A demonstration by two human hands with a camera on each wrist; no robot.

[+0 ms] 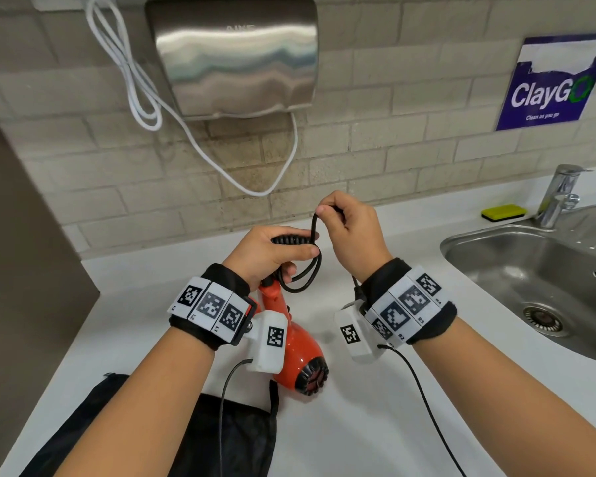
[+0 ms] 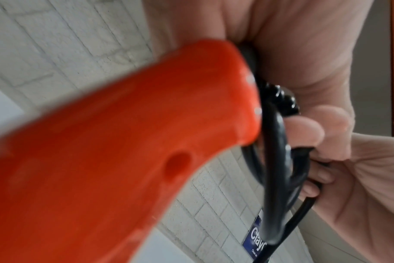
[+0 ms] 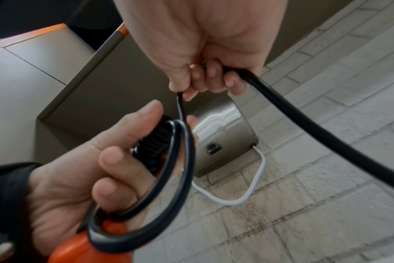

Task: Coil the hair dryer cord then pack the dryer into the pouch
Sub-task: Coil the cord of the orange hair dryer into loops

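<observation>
An orange hair dryer (image 1: 298,349) hangs over the white counter (image 1: 358,407), nozzle end toward me. My left hand (image 1: 272,251) grips the ribbed black strain relief and loops of the black cord (image 1: 303,273) at the handle's end (image 2: 146,133). My right hand (image 1: 348,225), a little higher and to the right, pinches the cord (image 3: 304,121) and holds it up above the loops (image 3: 169,169). The loose end runs down under my right wrist. The black mesh pouch (image 1: 227,438) lies flat near the counter's front edge, partly under my left forearm.
A steel sink (image 1: 537,273) with a tap (image 1: 558,194) and a yellow sponge (image 1: 503,212) is to the right. A steel hand dryer (image 1: 234,56) with a white cable (image 1: 145,98) hangs on the brick wall. A grey panel (image 1: 21,235) stands at the left.
</observation>
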